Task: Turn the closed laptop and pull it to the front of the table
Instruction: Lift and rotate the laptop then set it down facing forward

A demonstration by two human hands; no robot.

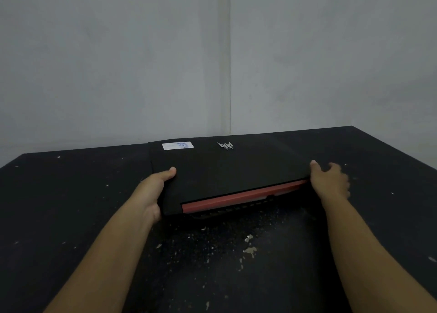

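Observation:
A closed black laptop (227, 168) lies at the back middle of the black table (59, 206). Its red hinge strip and rear vents face me; its near edge looks raised a little off the table. A white sticker and a silver logo sit on the lid near the far edge. My left hand (153, 192) grips the laptop's near left corner, thumb on the lid and fingers hidden underneath. My right hand (329, 181) holds the near right corner, thumb on the lid edge, fingers partly spread beside it.
The table top is dark and flecked with pale chips and paint spots (249, 250) in front of the laptop. A grey wall (118, 64) with a vertical seam stands right behind the table's far edge. The table's right back corner (352, 127) is in view.

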